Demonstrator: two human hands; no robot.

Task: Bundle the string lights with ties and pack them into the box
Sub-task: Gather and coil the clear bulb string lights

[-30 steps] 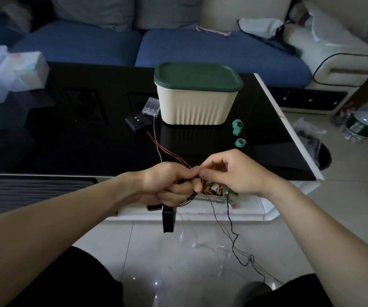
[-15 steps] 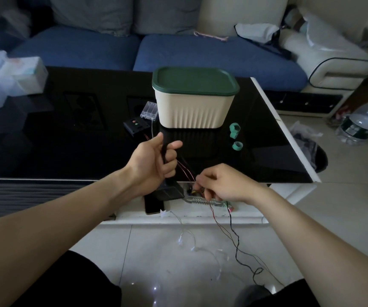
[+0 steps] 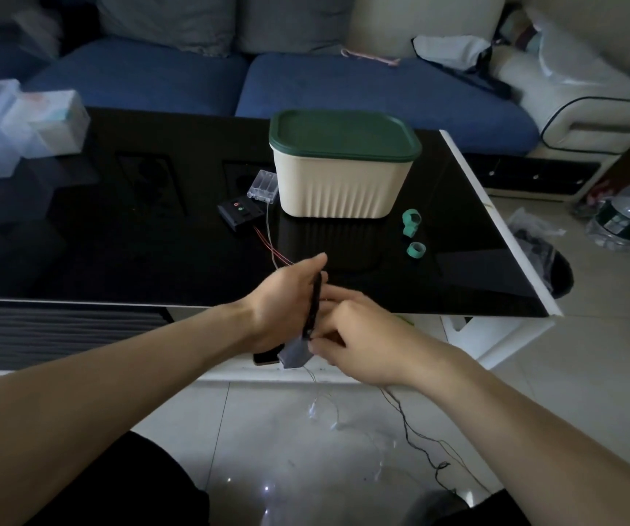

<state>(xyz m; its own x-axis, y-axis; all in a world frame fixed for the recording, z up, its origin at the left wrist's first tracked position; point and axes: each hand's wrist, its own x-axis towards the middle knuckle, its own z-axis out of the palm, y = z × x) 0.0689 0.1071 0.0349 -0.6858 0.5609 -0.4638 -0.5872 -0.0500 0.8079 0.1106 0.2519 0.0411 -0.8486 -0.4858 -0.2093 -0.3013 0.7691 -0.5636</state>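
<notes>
A cream box (image 3: 338,187) with a dark green lid stands shut on the black table (image 3: 116,252). My left hand (image 3: 287,301) grips a black strap tie (image 3: 314,305) at the table's front edge. My right hand (image 3: 355,339) is close against it and pinches the tie's lower end, where a grey piece (image 3: 294,354) hangs. Thin string-light wires (image 3: 408,423) trail from my hands down to the floor. Red wires (image 3: 271,248) run back to a black controller (image 3: 239,212) and a clear battery case (image 3: 263,185) beside the box.
Two green tape rolls (image 3: 412,233) lie right of the box. Clear plastic bins (image 3: 14,127) sit at the table's far left. A blue sofa (image 3: 344,81) stands behind. On the floor to the right are a water bottle (image 3: 628,214) and a dark bin (image 3: 548,260).
My left hand came down and toward me with the black tie. My right hand moved left and met it, taking hold of the tie's lower end. The camera view shifted slightly.
</notes>
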